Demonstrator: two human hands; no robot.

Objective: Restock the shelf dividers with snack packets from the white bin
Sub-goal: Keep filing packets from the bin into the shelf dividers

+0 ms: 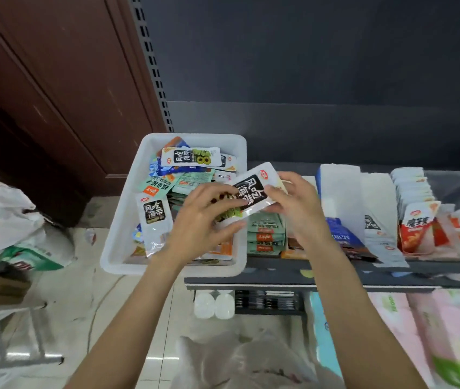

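Holding one black-labelled packet (252, 192) over the white bin (123, 220), both left hand (205, 220) and right hand (297, 204) are gripping its ends; keeping it flat should ease sliding between the shelf dividers (341, 192).

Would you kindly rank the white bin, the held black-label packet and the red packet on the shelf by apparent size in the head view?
1. White bin, clearly largest.
2. Black-label packet and red packet: look alike, partly covered, so unranked.

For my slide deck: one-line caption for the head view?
Both hands hold a kelp snack packet between white bin and shelf dividers.
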